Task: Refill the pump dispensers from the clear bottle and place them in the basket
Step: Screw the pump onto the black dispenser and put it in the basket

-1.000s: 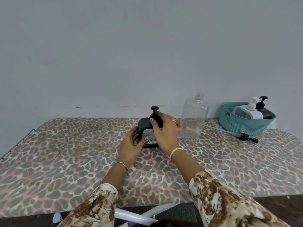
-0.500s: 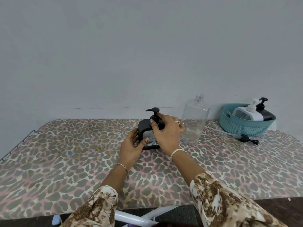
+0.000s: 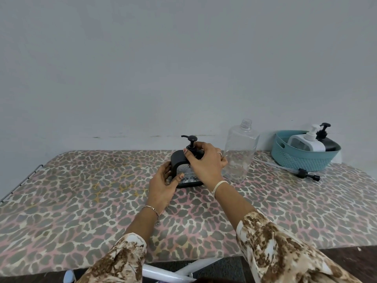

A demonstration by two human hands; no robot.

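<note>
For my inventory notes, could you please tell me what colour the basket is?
The basket is teal, clearest in the head view.

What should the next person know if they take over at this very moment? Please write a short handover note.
Left hand: holds the body of the dark dispenser, upright on the table.
Right hand: grips its pump at the collar.
Clear bottle: upright beside it, uncapped, looks almost empty.
Done: white dispenser and black dispenser stand in the basket.
Left: probably tighten the pump, then put the dark dispenser in the basket. A loose pump lies on the table near the basket.
</note>
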